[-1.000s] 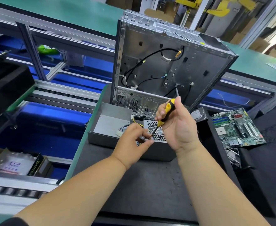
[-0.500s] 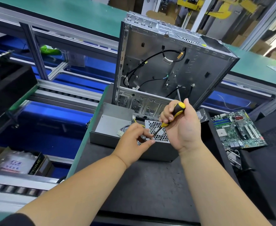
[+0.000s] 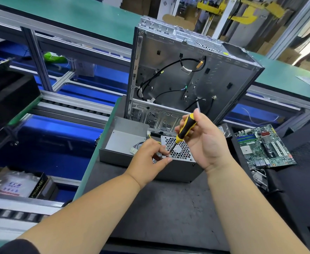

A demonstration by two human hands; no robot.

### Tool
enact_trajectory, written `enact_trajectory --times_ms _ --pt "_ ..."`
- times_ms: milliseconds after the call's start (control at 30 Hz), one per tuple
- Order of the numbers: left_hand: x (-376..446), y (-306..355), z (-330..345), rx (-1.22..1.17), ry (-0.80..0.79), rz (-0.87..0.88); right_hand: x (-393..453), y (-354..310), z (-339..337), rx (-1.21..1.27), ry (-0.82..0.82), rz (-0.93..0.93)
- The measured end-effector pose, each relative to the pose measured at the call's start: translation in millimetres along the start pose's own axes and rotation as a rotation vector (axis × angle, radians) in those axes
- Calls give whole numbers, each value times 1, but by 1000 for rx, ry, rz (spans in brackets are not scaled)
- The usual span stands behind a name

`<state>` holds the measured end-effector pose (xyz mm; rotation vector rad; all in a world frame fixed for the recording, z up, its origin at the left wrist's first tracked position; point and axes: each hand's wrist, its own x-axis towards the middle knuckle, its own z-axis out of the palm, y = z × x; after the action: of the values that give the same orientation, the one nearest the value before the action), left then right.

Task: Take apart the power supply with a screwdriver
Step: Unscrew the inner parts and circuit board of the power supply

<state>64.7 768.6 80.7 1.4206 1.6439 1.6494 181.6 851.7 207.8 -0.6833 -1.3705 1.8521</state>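
Observation:
A grey power supply [image 3: 126,139] with a honeycomb fan grille lies flat on the dark work mat [image 3: 168,208], a bundle of coloured wires on its top. My right hand [image 3: 203,140] grips a yellow-and-black screwdriver [image 3: 184,130], its shaft slanting down-left to the grille's near-left corner. My left hand [image 3: 148,160] sits at that corner, thumb and fingers pinching around the screwdriver tip. The screw itself is hidden by my fingers.
An open, gutted computer case [image 3: 190,77] stands upright right behind the power supply. A green motherboard [image 3: 264,145] lies on the mat to the right. A roller conveyor [image 3: 68,107] and blue bins run along the left. A boxed item [image 3: 16,186] sits lower left.
My right hand has lifted slightly and turned the screwdriver handle. My left hand stays at the tip.

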Motion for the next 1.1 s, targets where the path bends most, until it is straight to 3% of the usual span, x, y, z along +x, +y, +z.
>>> enact_trajectory --times_ms 133,300,500,900,1100 --pt "-1 1 0 19 3 5 0 2 8 29 -21 -7" --pt "-3 -1 1 -2 9 17 4 8 13 108 68 -35" --pt "-3 -1 1 -5 9 14 1 11 10 139 24 -69" --pt "-2 -3 2 10 6 -12 0 3 2 -77 70 -80" --pt "-2 -3 2 16 21 8 1 7 11 44 21 -53"
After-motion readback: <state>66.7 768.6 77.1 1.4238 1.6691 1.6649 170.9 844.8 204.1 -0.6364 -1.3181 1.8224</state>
